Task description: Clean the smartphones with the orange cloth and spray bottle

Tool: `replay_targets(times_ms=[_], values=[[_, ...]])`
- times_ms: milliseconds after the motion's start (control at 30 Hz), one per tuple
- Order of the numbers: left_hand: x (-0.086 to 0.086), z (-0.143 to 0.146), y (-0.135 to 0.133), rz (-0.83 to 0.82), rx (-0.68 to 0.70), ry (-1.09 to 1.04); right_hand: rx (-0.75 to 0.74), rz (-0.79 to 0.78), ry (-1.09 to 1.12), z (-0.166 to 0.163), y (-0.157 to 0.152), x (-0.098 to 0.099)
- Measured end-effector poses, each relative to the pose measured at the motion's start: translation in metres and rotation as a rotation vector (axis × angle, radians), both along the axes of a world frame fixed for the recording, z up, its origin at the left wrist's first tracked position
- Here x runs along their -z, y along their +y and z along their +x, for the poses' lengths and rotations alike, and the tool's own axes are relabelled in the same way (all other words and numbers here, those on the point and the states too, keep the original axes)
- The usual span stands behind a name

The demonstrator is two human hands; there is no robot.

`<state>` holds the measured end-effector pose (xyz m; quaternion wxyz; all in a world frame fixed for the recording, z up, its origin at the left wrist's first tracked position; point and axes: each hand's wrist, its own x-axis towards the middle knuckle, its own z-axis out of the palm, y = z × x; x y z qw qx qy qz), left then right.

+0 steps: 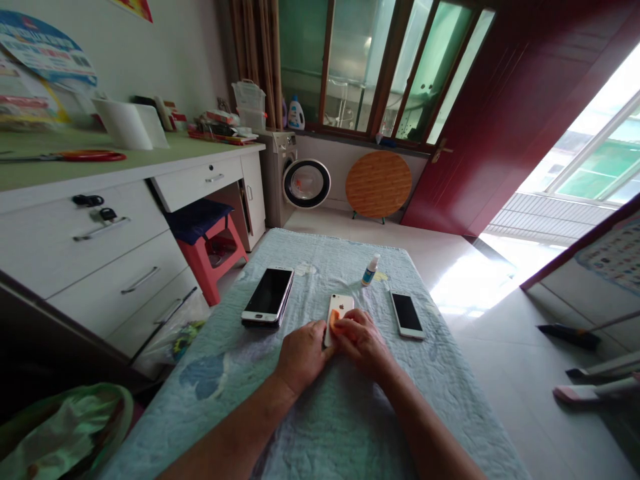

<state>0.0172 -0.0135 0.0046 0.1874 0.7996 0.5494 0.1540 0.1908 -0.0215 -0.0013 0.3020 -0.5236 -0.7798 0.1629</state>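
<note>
A gold-backed smartphone [342, 303] lies face down on the cloth-covered table, its apple logo and camera facing up. My left hand [304, 353] grips its lower left edge, fingers curled. In my right hand [361, 337] an orange cloth [334, 321] is pinched between the fingers and pressed on the phone's back. The phone's lower part is hidden by both hands. Left of them sits a stack of phones [268, 293], the top one white with a dark screen. To the right lies a white phone [407, 313], screen up. A small spray bottle [371, 270] stands beyond.
A pale blue quilted cloth [320, 250] covers the table. On the left are a white drawer desk [115, 247] and a red stool [213, 257]. Farther back stand a washing machine [277, 173] with its round door swung out, a folded round table [379, 183] and a red door [480, 120].
</note>
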Motion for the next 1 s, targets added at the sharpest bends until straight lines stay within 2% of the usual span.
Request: replay_targets(times_ms=[100, 233, 467, 667, 1000], values=[[0.002, -0.0003, 0.0025, 0.091, 0.032, -0.047, -0.056, 0.003, -0.027, -0.0016, -0.0009, -0.0031], [0.004, -0.001, 0.006, 0.141, 0.151, -0.121, -0.027, 0.004, -0.048, -0.0029, 0.0004, -0.0008], [0.0061, -0.001, 0.0068, 0.111, 0.131, -0.112, 0.181, 0.025, -0.117, 0.0028, 0.0079, 0.0049], [0.0088, 0.0015, 0.0049, 0.141, 0.126, -0.058, 0.294, 0.042, -0.24, 0.0029, 0.0066, 0.0026], [0.005, 0.0061, -0.0016, 0.095, 0.09, -0.03, 0.109, -0.025, -0.169, -0.0016, 0.0019, -0.003]])
